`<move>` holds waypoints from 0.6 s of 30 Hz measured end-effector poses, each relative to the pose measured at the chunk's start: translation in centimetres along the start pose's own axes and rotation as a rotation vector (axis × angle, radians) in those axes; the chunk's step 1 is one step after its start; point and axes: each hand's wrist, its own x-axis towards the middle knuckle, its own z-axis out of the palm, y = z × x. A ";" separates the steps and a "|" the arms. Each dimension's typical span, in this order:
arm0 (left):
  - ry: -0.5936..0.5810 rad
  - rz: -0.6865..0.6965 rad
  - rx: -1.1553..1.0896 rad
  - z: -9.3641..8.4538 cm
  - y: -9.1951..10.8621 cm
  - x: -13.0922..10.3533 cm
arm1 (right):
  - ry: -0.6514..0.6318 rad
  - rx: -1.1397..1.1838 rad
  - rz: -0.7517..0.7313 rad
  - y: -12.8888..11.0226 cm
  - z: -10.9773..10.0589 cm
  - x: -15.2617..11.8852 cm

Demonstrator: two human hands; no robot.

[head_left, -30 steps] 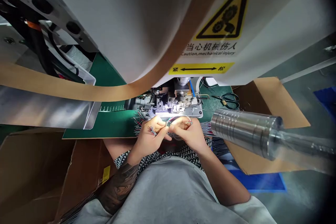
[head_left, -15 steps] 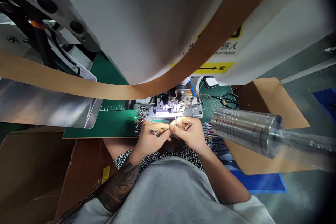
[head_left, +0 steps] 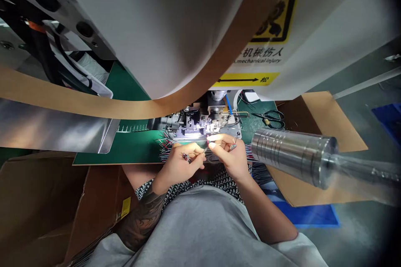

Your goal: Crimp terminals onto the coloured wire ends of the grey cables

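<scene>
My left hand (head_left: 184,160) is closed, thumb and forefinger pinching a thin wire, with several wire ends poking out near its knuckles. Close beside it on the right, my right hand (head_left: 230,156) pinches a red wire (head_left: 208,139) between thumb and forefinger. More coloured wire ends show in its curled fingers. Just beyond both hands stands the lit metal head of a crimping machine (head_left: 205,127). A bundle of wires (head_left: 164,146) with red, white and black ends lies at the table edge by my left hand, partly hidden.
Scissors (head_left: 271,119) lie on the green table (head_left: 134,146) at the right. A metal cylinder (head_left: 291,156) juts in from the right. A brown paper strip (head_left: 131,109) curves across the front of the white machine housing (head_left: 175,29). Cardboard boxes (head_left: 326,117) stand on both sides.
My hands have moved slightly apart. The right fingers have opened out toward the machine and now pinch a red wire. The camera view has shifted a little.
</scene>
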 end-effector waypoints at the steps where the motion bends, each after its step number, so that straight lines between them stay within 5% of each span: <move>1: -0.034 0.026 0.013 0.0 0.2 0.1 | 0.000 0.005 -0.028 -0.2 0.1 0.1; 6: -0.007 0.172 0.181 -0.2 0.7 0.9 | -0.211 -0.015 -0.033 -1.2 0.2 0.5; 12: 0.153 0.217 0.260 -0.2 0.5 1.5 | 0.027 -0.036 0.019 -1.6 0.7 0.4; 18: 0.212 0.196 0.346 -0.1 0.2 1.8 | 0.107 -0.019 0.010 -1.8 1.4 0.9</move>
